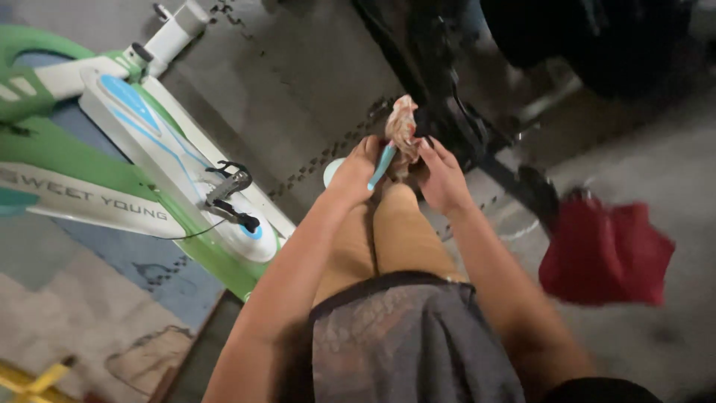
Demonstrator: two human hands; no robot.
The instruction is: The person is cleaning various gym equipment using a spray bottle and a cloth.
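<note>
Grey, thin patterned fabric of the person's shorts (406,336) fills the near edge of the view, with two bare legs (388,239) pressed side by side running away from it. Both forearms reach forward along the legs. The left hand (356,173) is closed around a slim light-blue plastic handle (382,166), which slants up toward a crumpled cloth of pink, orange and white print (403,130); what sits at the end of the handle I cannot tell, because the cloth covers it. The right hand (441,175) has its fingers curled, the fingertips pinching the lower folds of that cloth, so the soft bundle sits between the two hands, just above the feet. A small pale-blue rounded shape (333,170) peeks out just left of the left hand.

Under everything lies a dull grey floor of interlocking foam mats (298,89) with toothed seams. Toward its left edge stands a green and white exercise bike with a smooth moulded casing (149,157), a metal pedal with a black strap (227,190) standing out from it. Toward the right edge lies a limp red cloth (605,254). Beyond the hands rises a dark, black-framed machine (462,112), its details lost in shadow.
</note>
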